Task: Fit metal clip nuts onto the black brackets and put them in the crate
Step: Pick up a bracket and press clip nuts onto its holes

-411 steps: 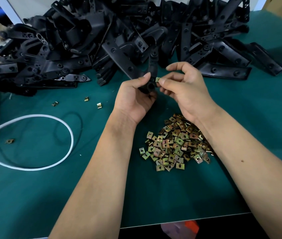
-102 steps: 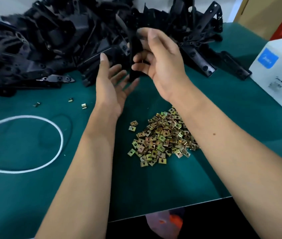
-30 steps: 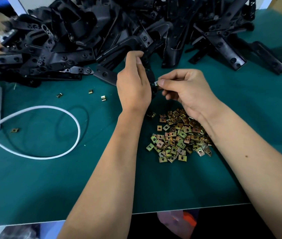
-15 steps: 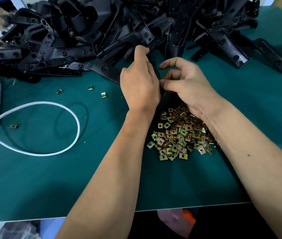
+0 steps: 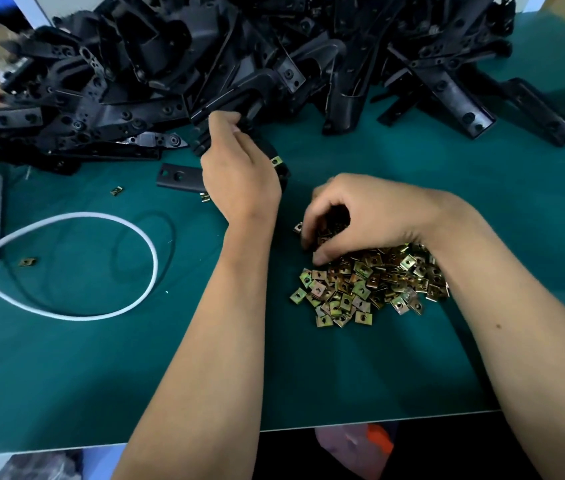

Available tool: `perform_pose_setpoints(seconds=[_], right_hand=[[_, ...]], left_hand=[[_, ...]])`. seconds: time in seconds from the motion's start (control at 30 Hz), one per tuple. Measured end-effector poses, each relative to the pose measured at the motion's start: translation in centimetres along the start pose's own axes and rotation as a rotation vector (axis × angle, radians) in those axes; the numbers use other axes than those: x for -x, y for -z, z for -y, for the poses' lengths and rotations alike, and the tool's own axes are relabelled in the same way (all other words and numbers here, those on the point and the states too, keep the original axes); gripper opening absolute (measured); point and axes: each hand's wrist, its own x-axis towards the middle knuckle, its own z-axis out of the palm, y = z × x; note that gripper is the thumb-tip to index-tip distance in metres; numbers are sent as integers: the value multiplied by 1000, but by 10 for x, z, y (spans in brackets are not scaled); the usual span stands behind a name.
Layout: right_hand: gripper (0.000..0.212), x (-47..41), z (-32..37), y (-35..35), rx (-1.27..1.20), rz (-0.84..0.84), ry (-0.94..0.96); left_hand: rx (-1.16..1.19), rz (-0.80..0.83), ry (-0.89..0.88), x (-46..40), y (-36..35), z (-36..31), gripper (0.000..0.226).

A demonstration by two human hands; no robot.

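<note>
Two hands are in view, the left hand (image 5: 239, 174) and the right hand (image 5: 360, 216). One heap of black brackets (image 5: 239, 57), too many to count. One pile of clip nuts (image 5: 367, 285), likewise uncountable, plus four stray nuts. One white cable (image 5: 108, 220).

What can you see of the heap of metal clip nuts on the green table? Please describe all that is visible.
The heap of clip nuts lies loose on the green table, near its front edge, right of the left forearm. The pieces are small, square, flat and look like metal with a yellowish, brassy sheen; many show a hole in the middle. They overlap at random angles. The right hand rests on the heap's far side, fingers curled down into it; whether it pinches one is hidden.
</note>
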Motion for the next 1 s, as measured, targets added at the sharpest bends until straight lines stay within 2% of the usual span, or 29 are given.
perform_pose_setpoints(seconds=[0.17,0.23,0.3,0.47,0.53,0.6,0.73,1.0], right_hand=[[15,-3,1,-3,65,27,-58],[15,-3,-2,-2,47,-37,-50],[13,-4,-6,0,-50,-206,-32],[8,-5,-17,4,-609,-682,15],[4,-6,-18,4,-753,-804,15],[10,-8,-16,1,-855,-881,-20],[29,-14,-11,-7,-883,-942,-104],[36,-16,-8,-11,-924,-985,-182]], left_hand=[[43,11,-15,0,0,-1,34],[82,44,-15,1,-2,-1,34],[149,96,-29,2,-4,0,32],[258,228,-135,6,-6,-3,29],[267,274,-179,8,-7,-5,27],[282,319,-212,10,-10,-7,26],[289,386,-281,16,-13,-10,24],[268,428,-315,22,-15,-14,25]])
